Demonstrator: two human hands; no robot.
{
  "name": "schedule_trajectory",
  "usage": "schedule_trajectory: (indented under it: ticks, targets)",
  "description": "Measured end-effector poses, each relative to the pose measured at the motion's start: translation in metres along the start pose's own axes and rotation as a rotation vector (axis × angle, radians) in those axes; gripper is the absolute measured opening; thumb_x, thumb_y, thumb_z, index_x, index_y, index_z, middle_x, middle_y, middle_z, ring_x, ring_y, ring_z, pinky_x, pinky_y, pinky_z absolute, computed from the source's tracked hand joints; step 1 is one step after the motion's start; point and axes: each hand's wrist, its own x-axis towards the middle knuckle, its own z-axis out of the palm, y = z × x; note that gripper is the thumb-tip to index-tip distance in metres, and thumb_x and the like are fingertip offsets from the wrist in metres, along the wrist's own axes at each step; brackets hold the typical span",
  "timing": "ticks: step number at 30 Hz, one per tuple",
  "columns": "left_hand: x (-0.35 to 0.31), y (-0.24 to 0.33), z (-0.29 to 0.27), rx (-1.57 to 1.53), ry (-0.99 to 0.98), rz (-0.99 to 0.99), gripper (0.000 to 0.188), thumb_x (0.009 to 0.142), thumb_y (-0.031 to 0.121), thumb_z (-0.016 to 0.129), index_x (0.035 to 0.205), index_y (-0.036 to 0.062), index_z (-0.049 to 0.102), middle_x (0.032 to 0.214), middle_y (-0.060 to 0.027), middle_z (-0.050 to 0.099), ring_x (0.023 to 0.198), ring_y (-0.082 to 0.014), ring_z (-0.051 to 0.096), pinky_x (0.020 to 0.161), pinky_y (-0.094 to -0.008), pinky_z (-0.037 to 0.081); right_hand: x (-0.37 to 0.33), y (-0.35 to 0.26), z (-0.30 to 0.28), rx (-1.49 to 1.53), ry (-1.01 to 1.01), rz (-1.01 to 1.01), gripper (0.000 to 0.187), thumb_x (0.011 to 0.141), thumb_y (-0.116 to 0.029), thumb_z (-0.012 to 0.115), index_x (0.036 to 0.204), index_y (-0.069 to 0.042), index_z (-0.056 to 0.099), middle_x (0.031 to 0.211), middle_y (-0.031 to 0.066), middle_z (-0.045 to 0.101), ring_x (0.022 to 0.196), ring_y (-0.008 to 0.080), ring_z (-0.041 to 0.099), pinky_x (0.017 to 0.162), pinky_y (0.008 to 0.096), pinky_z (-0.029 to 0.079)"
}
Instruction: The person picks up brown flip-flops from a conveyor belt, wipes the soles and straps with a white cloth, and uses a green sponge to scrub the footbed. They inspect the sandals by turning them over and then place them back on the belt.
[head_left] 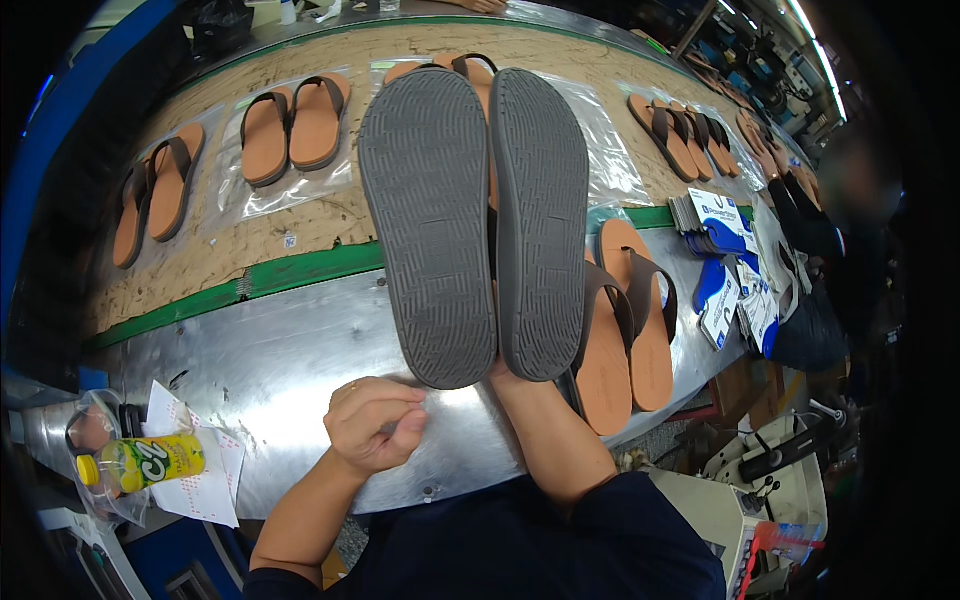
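My right hand [512, 382] is mostly hidden behind a pair of sandals and grips them near the lower ends. Their dark grey textured soles face me: the left sandal [430, 230] shows flat, the right sandal [542, 230] slightly turned with its side wall showing. Below and left of them, above the metal table, my left hand [372, 424] has its fingers curled toward the thumb, with nothing visible in it. Right of the held pair, a tan pair with brown thong straps [652, 345] lies on the table, partly covered by the soles.
Several sandal pairs lie on clear bags on the brown board [330, 235], one being the left-hand pair [265, 140]. A green strip [310, 268] edges it. Blue-white cards [720, 222] are stacked right. A yellow-labelled bottle [150, 462] lies on paper at left. Another person [850, 200] is at right.
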Motion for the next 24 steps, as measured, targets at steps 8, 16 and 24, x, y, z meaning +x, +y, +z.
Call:
schedule_trajectory:
  ticks: [8, 16, 24]
  targets:
    - [-0.006, -0.003, 0.0, -0.031, 0.009, 0.008, 0.025, 0.078, 0.015, 0.077, 0.094, 0.0004, 0.063, 0.096, -0.0167, 0.067, 0.08, -0.0234, 0.068, 0.063, -0.0296, 0.055, -0.004, 0.0, 0.004, -0.27, 0.052, -0.113, 0.039, 0.1, -0.019, 0.051, 0.131, 0.004, 0.051, 0.137, 0.0216, 0.045, 0.13, 0.0296, 0.042, 0.107, 0.0371, 0.033]
    - [-0.003, 0.0, 0.005, 0.006, 0.139, -0.392, 0.112, 0.079, 0.03, 0.082, 0.153, 0.0093, 0.0, 0.147, -0.0245, 0.033, 0.133, -0.031, 0.041, 0.107, -0.0444, 0.04, -0.029, 0.023, 0.014, -1.389, -0.118, -0.485, 0.04, 0.102, -0.023, 0.049, 0.131, 0.004, 0.051, 0.136, 0.0202, 0.046, 0.129, 0.0278, 0.044, 0.107, 0.0361, 0.034]
    - [0.009, -0.031, -0.017, -0.694, 0.265, -0.89, 0.048, 0.1, 0.017, 0.054, 0.142, 0.0082, 0.034, 0.135, -0.0094, 0.05, 0.122, -0.0168, 0.053, 0.103, -0.0345, 0.046, -0.043, 0.024, 0.031, -0.66, -0.023, 0.18, 0.056, 0.106, -0.044, 0.03, 0.14, 0.001, 0.037, 0.132, 0.0108, 0.052, 0.12, 0.0159, 0.052, 0.101, 0.0295, 0.043]
